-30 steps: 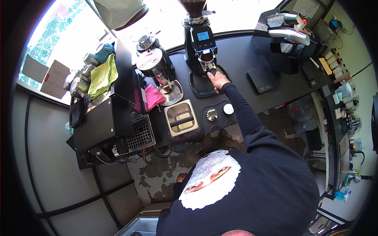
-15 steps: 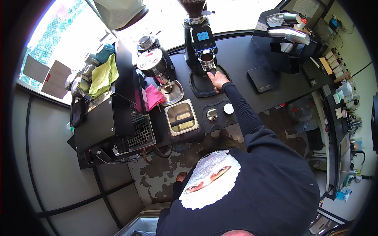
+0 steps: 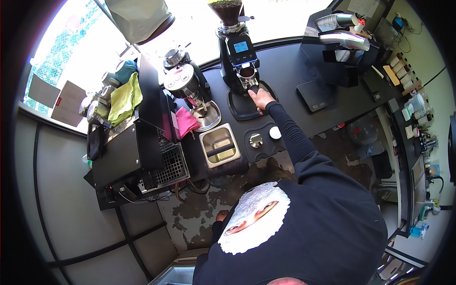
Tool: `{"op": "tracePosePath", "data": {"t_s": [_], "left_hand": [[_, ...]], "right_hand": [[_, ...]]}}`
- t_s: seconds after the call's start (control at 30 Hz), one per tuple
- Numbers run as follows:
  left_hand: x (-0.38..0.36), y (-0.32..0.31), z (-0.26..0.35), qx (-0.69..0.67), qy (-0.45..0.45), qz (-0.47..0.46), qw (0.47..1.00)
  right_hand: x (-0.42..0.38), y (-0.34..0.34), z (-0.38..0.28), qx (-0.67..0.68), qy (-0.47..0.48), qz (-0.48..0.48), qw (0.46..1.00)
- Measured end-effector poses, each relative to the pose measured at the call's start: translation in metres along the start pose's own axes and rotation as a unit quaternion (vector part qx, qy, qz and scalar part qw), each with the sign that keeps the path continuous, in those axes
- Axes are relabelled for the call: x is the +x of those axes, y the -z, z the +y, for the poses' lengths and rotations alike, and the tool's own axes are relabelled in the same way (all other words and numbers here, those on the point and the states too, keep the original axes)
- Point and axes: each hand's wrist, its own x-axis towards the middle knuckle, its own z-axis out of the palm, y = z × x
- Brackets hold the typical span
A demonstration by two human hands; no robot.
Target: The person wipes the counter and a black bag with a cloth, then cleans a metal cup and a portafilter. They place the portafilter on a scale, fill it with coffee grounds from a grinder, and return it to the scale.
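Observation:
My right hand is closed round the handle of a portafilter, whose basket sits under the spout of a black coffee grinder with a lit display. Dark grounds show in the basket. Beneath it lies a black tray. My left hand hangs low beside my body, away from the counter; its fingers are too small and partly hidden to tell their shape. A silver tamper and a round white item rest on a black mat.
A steel knock box with a dark bar stands left of the mat. Farther left are a second grinder, a pink cloth and an espresso machine. To the right lie a black scale and stacked cups.
The view has shifted slightly. My right hand stays on the portafilter handle, and the number on the grinder display has changed.

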Motion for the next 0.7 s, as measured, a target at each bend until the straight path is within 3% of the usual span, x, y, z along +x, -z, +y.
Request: {"op": "tracePosePath", "data": {"t_s": [0.07, 0.5, 0.6, 0.67, 0.7], "left_hand": [[0.018, -0.008, -0.021, -0.022, -0.009, -0.003, 1.000], [-0.018, -0.006, 0.014, 0.042, -0.026, 0.019, 0.999], [-0.009, -0.019, 0.002, 0.001, -0.020, 0.024, 1.000], [-0.017, -0.031, 0.010, 0.034, 0.002, 0.085, 0.996], [-0.017, -0.032, 0.012, 0.008, -0.025, 0.059, 0.998]], "right_hand": [[-0.004, 0.000, -0.002, 0.006, 0.002, 0.003, 1.000], [-0.002, -0.001, 0.001, 0.018, 0.007, 0.012, 1.000], [0.001, -0.001, 0.003, 0.009, 0.017, 0.012, 1.000], [0.002, 0.001, 0.003, -0.001, 0.009, -0.002, 1.000], [0.003, 0.001, 0.002, -0.006, 0.001, -0.012, 1.000]]}}
